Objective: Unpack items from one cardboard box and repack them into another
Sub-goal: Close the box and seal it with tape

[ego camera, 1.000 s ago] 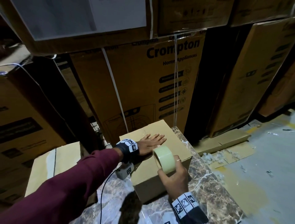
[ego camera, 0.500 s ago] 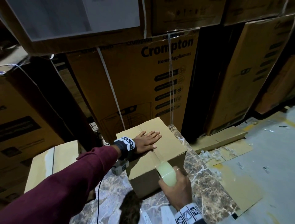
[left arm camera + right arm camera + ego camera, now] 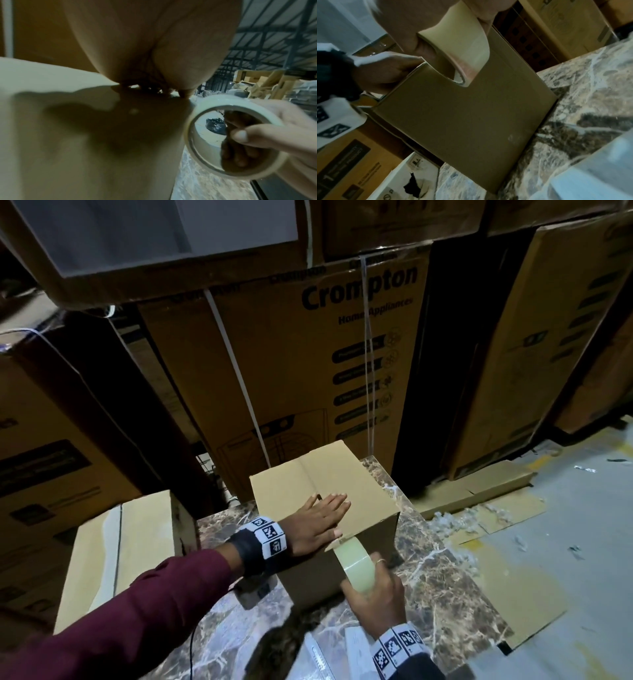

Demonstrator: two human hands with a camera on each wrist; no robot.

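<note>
A small closed cardboard box [image 3: 308,477] stands on a marble-patterned table [image 3: 442,577]. My left hand [image 3: 317,523] lies flat on the box's top flaps [image 3: 51,94], fingers straight, thumb at the near edge. My right hand [image 3: 375,597] grips a roll of clear packing tape [image 3: 354,566] against the box's near front face [image 3: 462,121], just below the top edge. In the left wrist view the tape roll [image 3: 228,135] has my right fingers [image 3: 240,135] through its core. A second pale cardboard box [image 3: 116,546] sits lower at the left.
Tall stacked Crompton cartons [image 3: 308,354] wall in the back and left. Flattened cardboard sheets [image 3: 479,498] and white scraps lie on the grey floor [image 3: 582,542] at the right. A white paper [image 3: 356,652] lies on the table's near edge.
My right hand has drawn the tape roll from above the box's top down over the near edge onto the front face. The left hand has slid toward the near edge, still flat.
</note>
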